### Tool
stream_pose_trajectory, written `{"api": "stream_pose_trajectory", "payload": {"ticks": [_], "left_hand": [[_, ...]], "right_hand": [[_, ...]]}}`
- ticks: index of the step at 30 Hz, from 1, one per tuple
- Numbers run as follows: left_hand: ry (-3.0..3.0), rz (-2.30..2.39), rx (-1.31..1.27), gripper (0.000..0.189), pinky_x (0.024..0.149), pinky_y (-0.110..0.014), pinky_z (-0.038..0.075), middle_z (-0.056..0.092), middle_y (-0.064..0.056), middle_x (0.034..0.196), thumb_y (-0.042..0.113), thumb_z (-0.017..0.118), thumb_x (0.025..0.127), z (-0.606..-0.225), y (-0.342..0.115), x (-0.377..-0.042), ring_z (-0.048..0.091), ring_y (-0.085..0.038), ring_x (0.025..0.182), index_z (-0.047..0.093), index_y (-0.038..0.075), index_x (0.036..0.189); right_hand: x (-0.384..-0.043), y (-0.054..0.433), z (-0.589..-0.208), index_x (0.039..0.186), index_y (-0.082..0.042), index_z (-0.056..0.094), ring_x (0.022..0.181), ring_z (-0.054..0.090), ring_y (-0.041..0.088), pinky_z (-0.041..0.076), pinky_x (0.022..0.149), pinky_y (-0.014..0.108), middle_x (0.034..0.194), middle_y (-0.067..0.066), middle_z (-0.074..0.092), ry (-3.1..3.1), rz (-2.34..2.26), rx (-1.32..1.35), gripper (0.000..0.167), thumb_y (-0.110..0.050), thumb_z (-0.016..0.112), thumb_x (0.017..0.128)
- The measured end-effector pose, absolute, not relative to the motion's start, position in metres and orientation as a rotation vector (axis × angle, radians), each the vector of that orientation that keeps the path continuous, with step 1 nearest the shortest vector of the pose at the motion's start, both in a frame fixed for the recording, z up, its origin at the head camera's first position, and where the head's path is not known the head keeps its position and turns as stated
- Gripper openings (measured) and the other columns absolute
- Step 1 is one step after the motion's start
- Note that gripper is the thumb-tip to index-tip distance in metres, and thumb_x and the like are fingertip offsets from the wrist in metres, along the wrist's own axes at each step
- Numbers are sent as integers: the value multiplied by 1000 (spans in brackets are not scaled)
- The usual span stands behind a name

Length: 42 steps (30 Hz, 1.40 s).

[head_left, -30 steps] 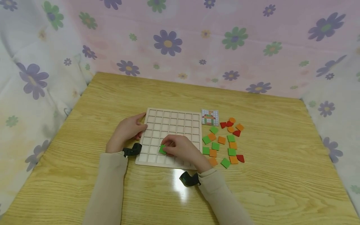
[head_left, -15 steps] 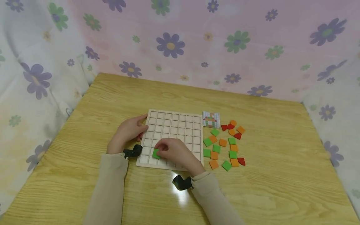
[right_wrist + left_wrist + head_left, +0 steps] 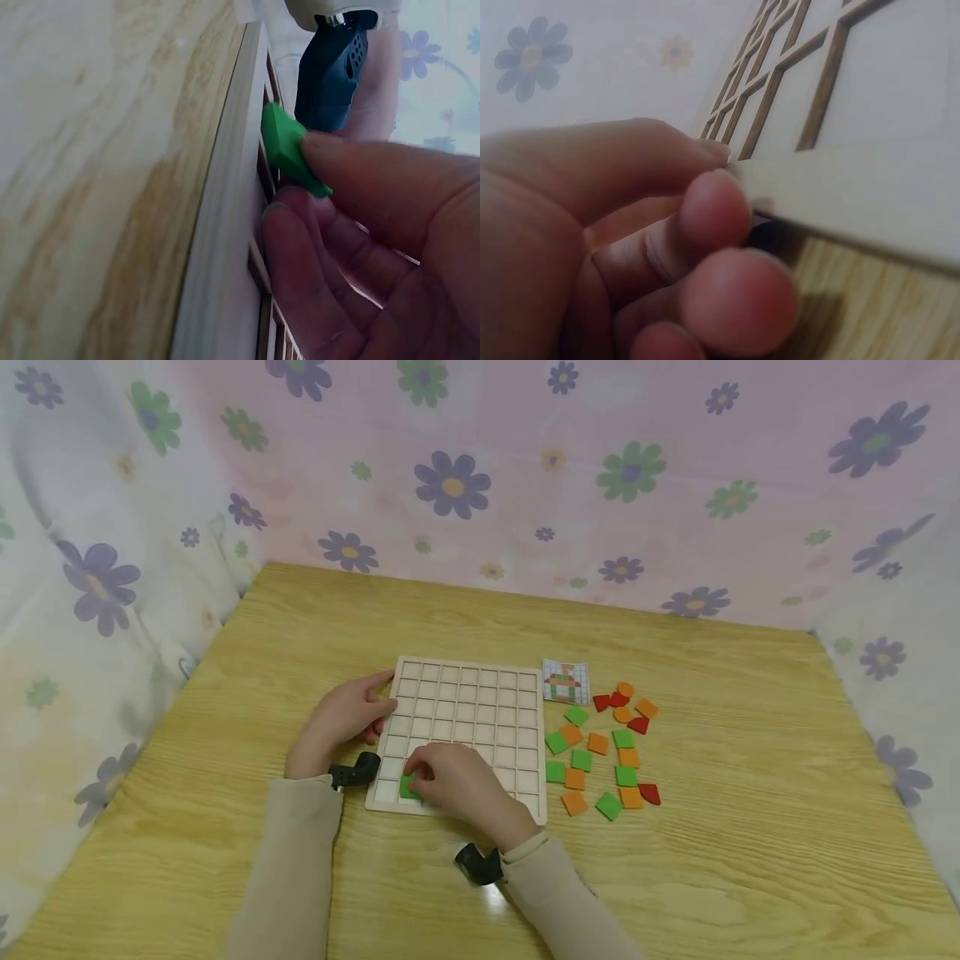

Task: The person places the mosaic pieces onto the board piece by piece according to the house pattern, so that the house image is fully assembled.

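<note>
A pale wooden grid board (image 3: 474, 700) with square recesses lies on the table. At its left edge, my left hand (image 3: 341, 720) holds the rim; in the left wrist view the curled fingers (image 3: 739, 300) meet the board's side. My right hand (image 3: 461, 785) pinches a green square tile (image 3: 407, 787) between thumb and fingers over the near-left recesses. In the right wrist view the tile (image 3: 289, 150) is tilted against the recess bars, not lying flat. The right hand hides part of the near rows.
Loose green, orange and red tiles (image 3: 597, 743) lie right of the board, some square, some round or quarter-round. A small printed pattern card (image 3: 566, 682) sits by the far right corner. Flowered cloth (image 3: 525, 485) stands behind the wooden table (image 3: 750, 760).
My right hand has carried the green tile leftward and toward the near edge, down to the near-left recesses. The left hand has stayed at the board's left edge.
</note>
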<state>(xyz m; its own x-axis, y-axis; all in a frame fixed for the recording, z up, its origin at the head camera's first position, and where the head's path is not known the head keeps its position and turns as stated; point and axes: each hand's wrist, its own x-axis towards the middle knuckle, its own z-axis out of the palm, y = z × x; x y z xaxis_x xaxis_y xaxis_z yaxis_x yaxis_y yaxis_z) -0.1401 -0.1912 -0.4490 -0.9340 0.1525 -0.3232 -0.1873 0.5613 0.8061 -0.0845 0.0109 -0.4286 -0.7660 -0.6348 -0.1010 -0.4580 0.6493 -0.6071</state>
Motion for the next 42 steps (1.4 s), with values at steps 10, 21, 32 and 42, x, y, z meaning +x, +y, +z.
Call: {"api": "stream_pose_trajectory", "payload": {"ticks": [10,21,32,42], "left_hand": [[2459,1328,-18,56,45,-30,46,56,-10,62,28,55,89,-449,-190,-139,52,-20,47,31,23,140],[2469,1290,-24,56,45,-31,47,57,-10,63,29,55,89,-451,-190,-139,53,-19,47,32,24,139],[2461,1310,-19,56,49,-33,48,57,-10,63,27,55,89,-450,-190,-140,53,-20,48,31,24,140],[2411,1380,-56,57,49,-34,49,57,-12,66,26,56,89,-450,-189,-139,52,-20,48,31,24,140]], "right_hand": [[-78,9,-428,86,-20,66,62,45,1,38,54,16,74,-13,50,2638,-676,-946,8,-25,67,80],[-76,13,-428,95,-19,66,67,44,2,38,57,16,78,-10,50,2605,-660,-998,16,-21,68,79],[-87,39,-420,104,-21,63,71,50,2,42,63,19,79,-14,54,2394,-866,-921,23,-24,65,81],[-101,96,-426,106,-22,62,73,53,6,45,67,27,81,-12,57,2350,-1000,-740,24,-25,64,83]]}}
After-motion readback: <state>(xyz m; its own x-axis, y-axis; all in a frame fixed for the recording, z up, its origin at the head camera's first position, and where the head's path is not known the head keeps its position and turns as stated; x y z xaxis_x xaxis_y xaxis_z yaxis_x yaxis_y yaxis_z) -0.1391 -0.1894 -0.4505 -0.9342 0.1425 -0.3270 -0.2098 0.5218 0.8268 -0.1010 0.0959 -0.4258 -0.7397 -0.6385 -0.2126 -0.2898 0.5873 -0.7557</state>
